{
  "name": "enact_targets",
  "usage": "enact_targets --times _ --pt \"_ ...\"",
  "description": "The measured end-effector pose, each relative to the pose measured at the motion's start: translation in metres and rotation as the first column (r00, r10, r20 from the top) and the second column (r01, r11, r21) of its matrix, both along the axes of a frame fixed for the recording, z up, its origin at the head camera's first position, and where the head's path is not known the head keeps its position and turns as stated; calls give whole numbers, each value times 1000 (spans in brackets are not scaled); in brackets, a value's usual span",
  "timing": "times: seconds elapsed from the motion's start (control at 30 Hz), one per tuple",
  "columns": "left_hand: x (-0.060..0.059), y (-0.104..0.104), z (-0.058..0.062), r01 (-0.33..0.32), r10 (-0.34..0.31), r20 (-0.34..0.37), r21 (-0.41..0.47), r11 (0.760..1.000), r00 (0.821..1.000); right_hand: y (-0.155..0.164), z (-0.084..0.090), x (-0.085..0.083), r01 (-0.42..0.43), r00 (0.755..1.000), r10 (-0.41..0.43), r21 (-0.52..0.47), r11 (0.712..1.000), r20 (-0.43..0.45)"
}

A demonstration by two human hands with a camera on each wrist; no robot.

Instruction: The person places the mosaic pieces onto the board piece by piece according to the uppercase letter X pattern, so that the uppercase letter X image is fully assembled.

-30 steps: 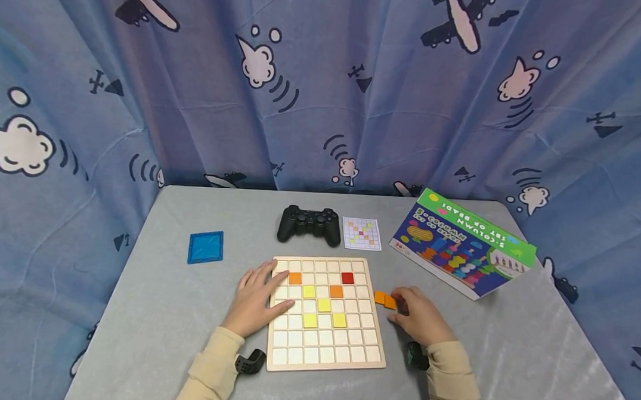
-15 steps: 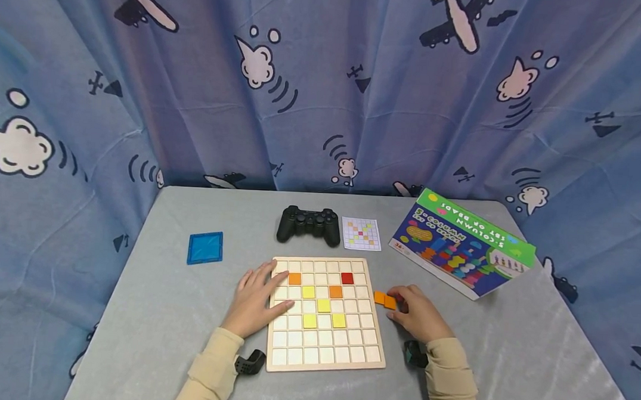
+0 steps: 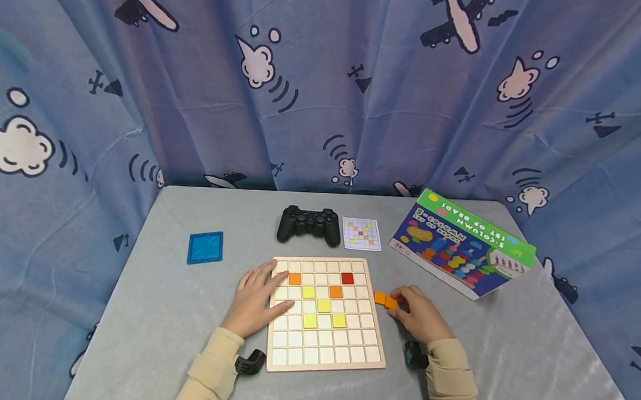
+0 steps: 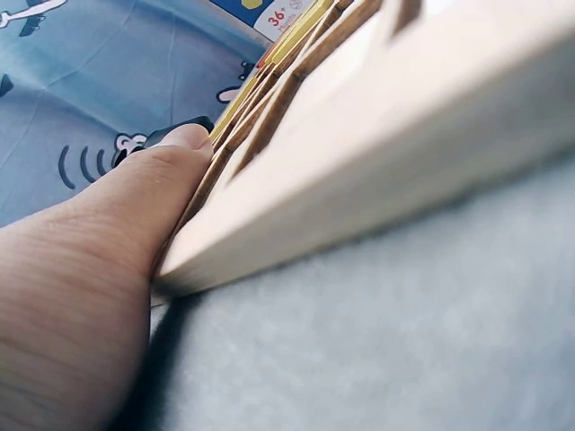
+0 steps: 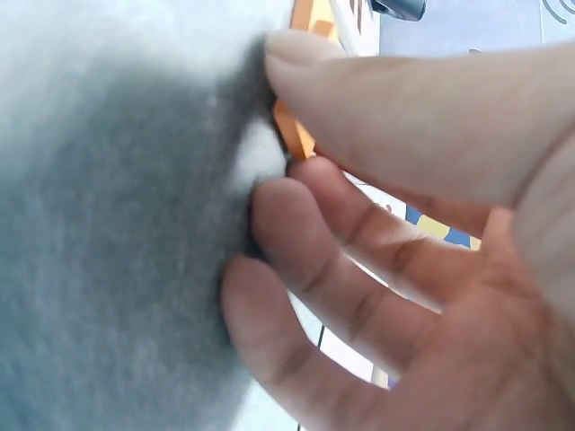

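Note:
My left hand (image 3: 254, 301) rests on the left side of a wooden grid board (image 3: 326, 368), fingers spread; its thumb lies over the edge in the left wrist view. Set in the grid are a red tile (image 3: 347, 278), two orange tiles, one at upper left (image 3: 294, 278), and several yellow tiles, one near the centre (image 3: 323, 306). Right of the board, my right hand (image 3: 422, 315) pinches a loose orange tile (image 3: 390, 303) between thumb and index finger at its right end. A second orange tile (image 3: 379, 297) lies against its left side. The other right fingers curl close over the tabletop.
Behind the board sit a black game controller (image 3: 309, 225) and a printed pattern card (image 3: 361, 234). A colourful bead-set box (image 3: 463, 245) stands at back right. At back left lies a blue square tray (image 3: 205, 247). A curtain (image 3: 325, 93) hangs behind the table.
My right thumb and index finger have closed in on the right-hand loose orange tile, the thumb coming up from below it. My left hand and the board have stayed put.

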State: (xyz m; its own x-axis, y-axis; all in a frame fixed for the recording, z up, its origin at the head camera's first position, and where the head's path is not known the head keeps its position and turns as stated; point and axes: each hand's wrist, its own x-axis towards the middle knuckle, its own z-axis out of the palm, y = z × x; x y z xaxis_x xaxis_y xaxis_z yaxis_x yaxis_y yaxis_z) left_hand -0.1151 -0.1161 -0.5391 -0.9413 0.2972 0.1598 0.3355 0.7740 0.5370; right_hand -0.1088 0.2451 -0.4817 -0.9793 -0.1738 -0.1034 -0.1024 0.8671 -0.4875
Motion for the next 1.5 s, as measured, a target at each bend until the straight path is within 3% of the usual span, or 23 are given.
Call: enact_targets --times 0.47,0.77,1.03,1.3,1.5 --pt "-1 -1 0 8 -8 -12 -5 1000 1000 -9 8 1 37 993 -45 -74 997 -108" --pt "-1 0 -1 0 0 -14 2 1000 1000 -26 22 5 -68 967 44 -90 994 -250" --pt "0 0 0 -1 1 -7 -4 1000 1000 -43 26 9 -199 921 166 -59 978 -353" --pt "-1 1 -1 0 1 -20 1 1000 1000 -71 26 18 -314 902 274 -70 947 -334" --pt "0 2 0 -3 4 -67 4 1000 998 -91 21 22 -359 905 320 -98 928 -281"
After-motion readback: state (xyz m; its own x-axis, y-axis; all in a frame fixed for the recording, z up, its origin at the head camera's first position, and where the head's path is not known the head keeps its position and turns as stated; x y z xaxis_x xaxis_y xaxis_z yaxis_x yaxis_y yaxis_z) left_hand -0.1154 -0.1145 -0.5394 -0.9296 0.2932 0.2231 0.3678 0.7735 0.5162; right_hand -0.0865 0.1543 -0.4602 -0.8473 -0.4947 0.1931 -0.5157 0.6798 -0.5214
